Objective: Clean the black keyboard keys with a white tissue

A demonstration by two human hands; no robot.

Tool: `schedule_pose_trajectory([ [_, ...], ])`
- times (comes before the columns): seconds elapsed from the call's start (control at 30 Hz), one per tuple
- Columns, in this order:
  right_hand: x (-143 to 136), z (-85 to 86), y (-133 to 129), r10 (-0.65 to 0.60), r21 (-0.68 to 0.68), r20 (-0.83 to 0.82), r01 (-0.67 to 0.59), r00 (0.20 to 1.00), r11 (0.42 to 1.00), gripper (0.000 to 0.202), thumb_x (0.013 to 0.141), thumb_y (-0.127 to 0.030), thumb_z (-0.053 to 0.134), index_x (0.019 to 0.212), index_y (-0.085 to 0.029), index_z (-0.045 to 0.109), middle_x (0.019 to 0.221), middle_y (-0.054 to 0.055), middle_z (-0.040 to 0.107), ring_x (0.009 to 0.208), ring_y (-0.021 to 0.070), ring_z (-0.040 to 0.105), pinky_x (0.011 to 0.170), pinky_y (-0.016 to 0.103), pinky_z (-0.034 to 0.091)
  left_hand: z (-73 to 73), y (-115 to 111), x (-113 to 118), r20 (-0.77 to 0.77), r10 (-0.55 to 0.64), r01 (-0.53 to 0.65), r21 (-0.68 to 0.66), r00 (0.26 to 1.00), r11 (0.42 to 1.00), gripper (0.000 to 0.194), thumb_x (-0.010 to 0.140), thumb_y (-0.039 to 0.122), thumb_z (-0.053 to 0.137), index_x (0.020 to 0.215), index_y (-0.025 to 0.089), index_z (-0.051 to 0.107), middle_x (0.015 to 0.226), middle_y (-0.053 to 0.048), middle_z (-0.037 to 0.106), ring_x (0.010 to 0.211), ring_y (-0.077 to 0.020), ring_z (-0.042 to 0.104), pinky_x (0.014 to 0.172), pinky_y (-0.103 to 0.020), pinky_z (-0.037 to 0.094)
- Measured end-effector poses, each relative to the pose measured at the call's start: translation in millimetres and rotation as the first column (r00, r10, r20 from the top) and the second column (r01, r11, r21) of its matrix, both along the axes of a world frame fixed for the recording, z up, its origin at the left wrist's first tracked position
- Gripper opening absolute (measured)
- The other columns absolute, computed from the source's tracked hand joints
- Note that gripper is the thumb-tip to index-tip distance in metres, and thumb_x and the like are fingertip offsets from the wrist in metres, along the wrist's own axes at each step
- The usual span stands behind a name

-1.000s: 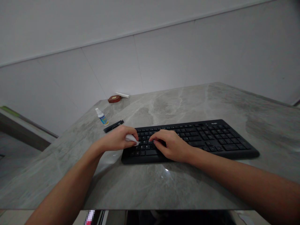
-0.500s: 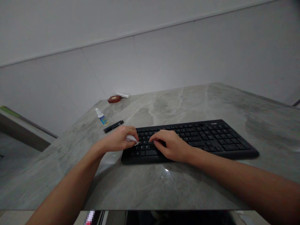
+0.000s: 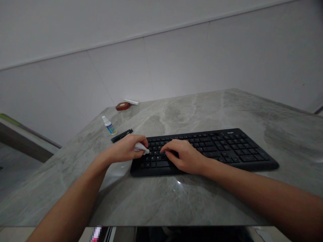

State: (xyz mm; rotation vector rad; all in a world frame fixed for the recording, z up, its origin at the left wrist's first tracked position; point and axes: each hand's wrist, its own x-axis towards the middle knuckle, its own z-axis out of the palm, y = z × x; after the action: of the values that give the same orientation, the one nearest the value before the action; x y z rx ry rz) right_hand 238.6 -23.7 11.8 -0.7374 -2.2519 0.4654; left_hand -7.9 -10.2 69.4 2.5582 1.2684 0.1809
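Note:
A black full-size keyboard (image 3: 209, 148) lies on the grey marbled table. Over its left end, my left hand (image 3: 128, 148) is closed round a small white tapered thing (image 3: 141, 148); whether it is folded cloth or a tube I cannot tell. Its narrow end points down at the leftmost letter keys. Beside it, my right hand (image 3: 185, 156) rests over the middle letter keys with fingers curled. Thumb and index finger come close together there, and anything between them is too small and dark to make out.
Behind my left hand lies a slim black item (image 3: 121, 135). A small white spray bottle (image 3: 109, 125) with a blue label stands beyond it. Near the wall are a reddish-brown box (image 3: 122, 106) and a white strip (image 3: 131, 102). The marbled table (image 3: 161, 198) ends close in front.
My left hand has shifted slightly left and tilted, so more of the white thing shows. The right hand stays in the same place on the keyboard.

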Motion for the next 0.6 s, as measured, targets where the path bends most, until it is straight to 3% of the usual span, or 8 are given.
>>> schedule_pose_trajectory([
  [0.2,0.1,1.0,-0.7,-0.003,-0.006,0.005,0.003,1.0,1.0,0.022,0.083,-0.008,0.051,0.095,-0.017,0.068,0.09,0.005,0.071,0.082,0.0161,0.064,0.079,0.03,0.048,3.0,-1.6,0.4,0.015,-0.124,0.125,-0.074,0.992,0.989,0.022,0.069,0.005,0.057,0.083,0.018,0.068,0.087,0.0,0.064,0.08,-0.0147,0.059,0.074,-0.024,0.044],
  [0.37,0.2,0.6,-0.8,-0.001,-0.005,0.006,0.001,1.0,1.0,0.022,0.083,-0.008,0.051,0.095,-0.017,0.068,0.09,0.005,0.071,0.082,0.0158,0.064,0.079,0.029,0.048,2.1,-1.6,0.6,0.024,-0.114,0.115,-0.008,0.993,0.993,0.026,0.069,0.003,0.058,0.083,0.02,0.071,0.1,-0.002,0.06,0.088,-0.016,0.059,0.083,-0.027,0.045],
  [0.6,-0.5,0.4,-0.8,0.003,-0.005,-0.003,-0.003,1.0,1.0,0.022,0.082,-0.007,0.052,0.094,-0.016,0.068,0.09,0.005,0.072,0.082,0.0157,0.064,0.079,0.029,0.048,4.0,-5.6,1.6,0.037,-0.197,0.199,-0.046,0.98,0.979,0.031,0.065,-0.001,0.054,0.082,0.018,0.071,0.096,-0.002,0.062,0.085,-0.0146,0.061,0.08,-0.025,0.046],
])
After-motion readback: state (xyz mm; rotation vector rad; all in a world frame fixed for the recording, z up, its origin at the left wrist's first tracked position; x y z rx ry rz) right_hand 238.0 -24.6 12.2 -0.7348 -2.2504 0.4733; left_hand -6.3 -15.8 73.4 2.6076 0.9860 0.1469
